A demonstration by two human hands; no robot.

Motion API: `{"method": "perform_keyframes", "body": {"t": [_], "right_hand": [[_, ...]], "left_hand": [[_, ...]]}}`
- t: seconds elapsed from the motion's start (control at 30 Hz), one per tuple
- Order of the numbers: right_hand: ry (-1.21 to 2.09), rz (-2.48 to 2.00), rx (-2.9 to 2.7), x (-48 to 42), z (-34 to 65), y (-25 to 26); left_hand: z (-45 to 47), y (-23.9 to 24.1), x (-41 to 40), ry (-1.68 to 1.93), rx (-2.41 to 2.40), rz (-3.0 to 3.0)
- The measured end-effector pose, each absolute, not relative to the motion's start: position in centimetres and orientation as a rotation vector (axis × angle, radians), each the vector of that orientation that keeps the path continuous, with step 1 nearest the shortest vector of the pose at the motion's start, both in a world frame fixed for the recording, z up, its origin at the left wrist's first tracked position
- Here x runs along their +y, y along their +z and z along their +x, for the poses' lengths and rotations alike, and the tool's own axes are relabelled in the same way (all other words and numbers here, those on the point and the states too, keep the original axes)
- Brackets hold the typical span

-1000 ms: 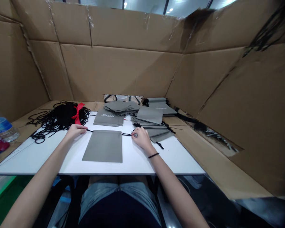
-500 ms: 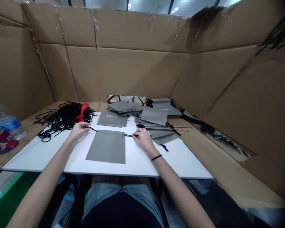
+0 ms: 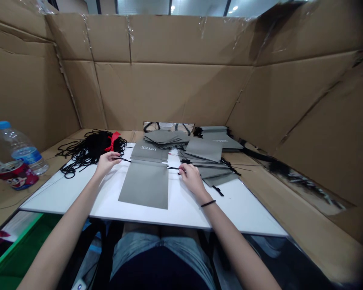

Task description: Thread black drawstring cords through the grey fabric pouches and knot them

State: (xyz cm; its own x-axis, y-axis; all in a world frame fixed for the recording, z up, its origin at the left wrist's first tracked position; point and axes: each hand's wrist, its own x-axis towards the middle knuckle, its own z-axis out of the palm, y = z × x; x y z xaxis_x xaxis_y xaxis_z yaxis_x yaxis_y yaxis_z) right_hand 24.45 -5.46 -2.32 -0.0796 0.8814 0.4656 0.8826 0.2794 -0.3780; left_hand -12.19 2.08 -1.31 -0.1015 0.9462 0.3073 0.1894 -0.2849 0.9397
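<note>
A grey drawstring bag (image 3: pixel 144 185) lies flat on the white board (image 3: pixel 103 205) in front of me, its top edge facing away. My left hand (image 3: pixel 107 162) pinches the black cord (image 3: pixel 126 160) where it comes out at the bag's top left corner. On the other side my right hand (image 3: pixel 191 175), with a black band on the wrist, is closed on the black drawstring (image 3: pixel 173 168) at the top right corner. The cord is stretched between the hands through the bag's top. Just behind the bag lies a grey bag with INTEX lettering (image 3: pixel 148 150).
A bundle of black cords (image 3: pixel 92 147) tied with a red ribbon (image 3: pixel 113 141) lies at the back left. Several grey bags (image 3: pixel 204 150) are piled at the right. A water bottle (image 3: pixel 27 151) and a red can (image 3: pixel 18 176) stand far left. Cardboard walls (image 3: pixel 181 92) surround the board.
The whole view has shifted, so everything appears a little further right. Both hands still grip the cord ends, and the bag's top edge now reaches the lettered bag behind it.
</note>
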Motion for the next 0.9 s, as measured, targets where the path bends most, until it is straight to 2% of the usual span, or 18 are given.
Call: {"method": "perform_keyframes", "body": {"t": [0.43, 0.9], "right_hand": [[0.047, -1.542, -1.868, -5.6, 24.5, -2.0], [0.193, -1.468, -1.786, -5.4, 24.7, -2.1]], "left_hand": [[-12.8, -2.1, 2.7, 1.584, 1.282, 1.24], [-12.1, -3.1, 2.4, 1.252, 1.366, 1.295]]}}
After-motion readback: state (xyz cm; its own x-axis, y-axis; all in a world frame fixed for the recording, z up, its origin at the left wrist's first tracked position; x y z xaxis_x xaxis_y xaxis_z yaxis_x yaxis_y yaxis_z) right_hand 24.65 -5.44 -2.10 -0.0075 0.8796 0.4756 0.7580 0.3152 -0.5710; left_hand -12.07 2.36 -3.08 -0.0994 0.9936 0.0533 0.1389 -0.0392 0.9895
